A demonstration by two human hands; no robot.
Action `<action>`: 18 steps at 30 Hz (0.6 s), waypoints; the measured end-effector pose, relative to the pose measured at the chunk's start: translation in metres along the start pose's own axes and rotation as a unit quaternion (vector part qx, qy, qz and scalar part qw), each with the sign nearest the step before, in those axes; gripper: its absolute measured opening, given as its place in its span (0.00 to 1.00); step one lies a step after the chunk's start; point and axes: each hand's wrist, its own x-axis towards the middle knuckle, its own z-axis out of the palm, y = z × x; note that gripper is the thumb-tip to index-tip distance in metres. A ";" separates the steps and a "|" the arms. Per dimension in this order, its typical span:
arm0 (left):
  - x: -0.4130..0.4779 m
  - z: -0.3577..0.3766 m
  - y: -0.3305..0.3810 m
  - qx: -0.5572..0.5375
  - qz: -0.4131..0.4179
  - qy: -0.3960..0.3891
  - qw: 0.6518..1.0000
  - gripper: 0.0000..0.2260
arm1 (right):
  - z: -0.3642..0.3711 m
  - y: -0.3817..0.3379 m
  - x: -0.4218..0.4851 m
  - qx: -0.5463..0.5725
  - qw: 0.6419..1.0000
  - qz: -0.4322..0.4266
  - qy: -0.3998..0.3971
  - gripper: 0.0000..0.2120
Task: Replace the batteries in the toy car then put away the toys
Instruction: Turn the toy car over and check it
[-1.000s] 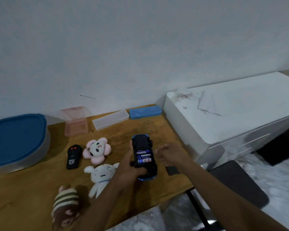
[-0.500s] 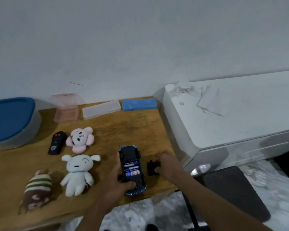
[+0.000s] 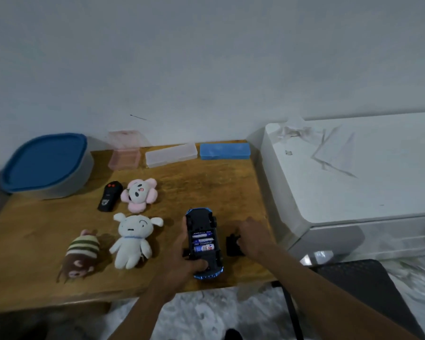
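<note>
A blue and black toy car (image 3: 203, 241) lies upside down on the wooden table (image 3: 206, 187), its battery bay uncovered with batteries (image 3: 203, 242) showing. My left hand (image 3: 182, 261) grips the car from its left side and rear. My right hand (image 3: 253, 238) pinches a small black battery cover (image 3: 232, 246) lying on the table just right of the car. A black remote (image 3: 109, 199), a pink plush (image 3: 140, 194), a white plush (image 3: 131, 238) and a striped brown plush (image 3: 80, 255) lie to the left.
A grey tub with a blue lid (image 3: 44, 165) stands at the back left. A pink case (image 3: 124, 153), a clear case (image 3: 171, 154) and a blue case (image 3: 224, 150) line the wall. A white cabinet (image 3: 353, 182) stands right of the table, a black chair seat (image 3: 363, 290) below.
The car came down from mid-air onto the table, still in my left hand. My right hand reached the black cover beside it and took hold of it.
</note>
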 end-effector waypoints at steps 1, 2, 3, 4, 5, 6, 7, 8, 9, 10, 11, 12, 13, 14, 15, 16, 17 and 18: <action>0.001 -0.002 0.003 0.007 0.009 -0.002 1.000 0.53 | -0.003 0.000 0.000 0.037 0.999 0.008 -0.003 0.10; 0.002 -0.005 0.006 0.012 0.021 -0.007 1.000 0.52 | -0.007 0.001 0.000 0.077 0.997 0.015 -0.003 0.09; 0.003 -0.008 0.009 0.015 0.032 -0.014 0.999 0.52 | -0.012 0.002 0.000 0.112 0.993 0.020 0.003 0.10; 0.004 -0.011 0.013 0.016 0.040 -0.020 0.999 0.52 | -0.018 0.003 0.000 0.137 0.990 0.023 0.013 0.11; 0.005 -0.014 0.016 0.017 0.048 -0.026 0.998 0.52 | -0.025 0.003 -0.001 0.151 0.988 0.020 0.025 0.11; 0.006 -0.017 0.019 0.018 0.056 -0.032 0.998 0.52 | -0.033 0.002 -0.003 0.161 0.986 0.017 0.035 0.10; 0.006 -0.020 0.022 0.020 0.063 -0.038 0.997 0.51 | -0.041 0.001 -0.005 0.174 0.984 0.018 0.046 0.09; 0.007 -0.022 0.024 0.022 0.066 -0.044 0.997 0.51 | -0.050 0.000 -0.006 0.193 0.979 0.025 0.063 0.09; 0.008 -0.026 0.026 0.021 0.069 -0.051 0.996 0.51 | -0.058 -0.003 -0.007 0.216 0.972 0.031 0.085 0.08; 0.011 -0.029 0.027 0.019 0.070 -0.059 0.996 0.51 | -0.066 -0.005 -0.007 0.242 0.964 0.036 0.108 0.08; 0.013 -0.032 0.030 0.016 0.072 -0.065 0.995 0.51 | -0.074 -0.009 -0.007 0.268 0.955 0.038 0.123 0.08; 0.014 -0.035 0.033 0.015 0.075 -0.071 0.994 0.51 | -0.081 -0.014 -0.008 0.290 0.948 0.037 0.129 0.07; 0.015 -0.038 0.037 0.018 0.079 -0.077 0.994 0.50 | -0.088 -0.020 -0.009 0.310 0.941 0.031 0.132 0.07; 0.016 -0.040 0.041 0.022 0.089 -0.084 0.992 0.49 | -0.094 -0.026 -0.011 0.326 0.936 0.020 0.132 0.07; 0.017 -0.042 0.045 0.028 0.103 -0.092 0.990 0.47 | -0.099 -0.033 -0.013 0.338 0.932 0.003 0.128 0.08; 0.019 -0.044 0.048 0.035 0.115 -0.101 0.988 0.46 | -0.103 -0.040 -0.015 0.347 0.930 -0.015 0.119 0.10; 0.021 -0.046 0.052 0.041 0.121 -0.108 0.986 0.45 | -0.106 -0.047 -0.016 0.348 0.931 -0.030 0.108 0.11; 0.022 -0.047 0.054 0.044 0.125 -0.115 0.985 0.45 | -0.107 -0.054 -0.016 0.339 0.934 -0.042 0.101 0.11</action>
